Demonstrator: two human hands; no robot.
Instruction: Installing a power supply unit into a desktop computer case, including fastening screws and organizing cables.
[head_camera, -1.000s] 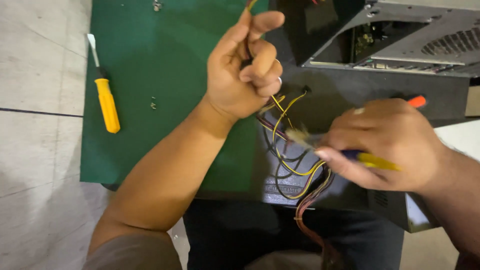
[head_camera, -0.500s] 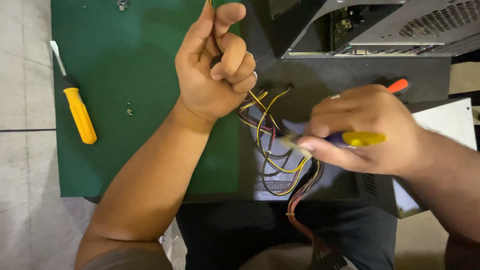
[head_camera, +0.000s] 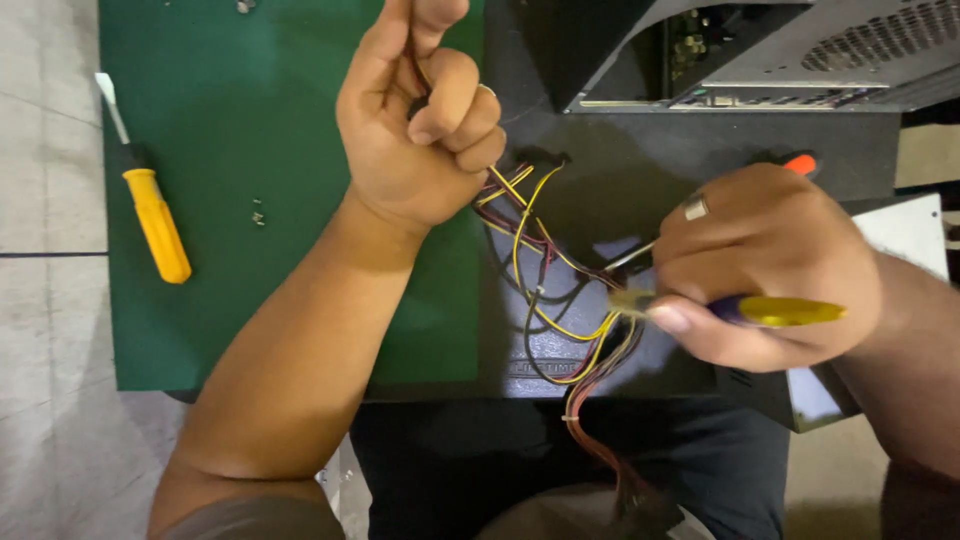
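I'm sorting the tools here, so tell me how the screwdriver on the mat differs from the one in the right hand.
The yellow screwdriver lies untouched on the green mat; the held screwdriver is gripped in the right hand over the wires. The first shows its whole length, with a pale tip; the second is mostly hidden by fingers. Both have yellow handles.

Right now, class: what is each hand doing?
Left hand: closed in a fist on the wire bundle, pulling it upward.
Right hand: closed on a yellow-handled tool, tip by the wires.
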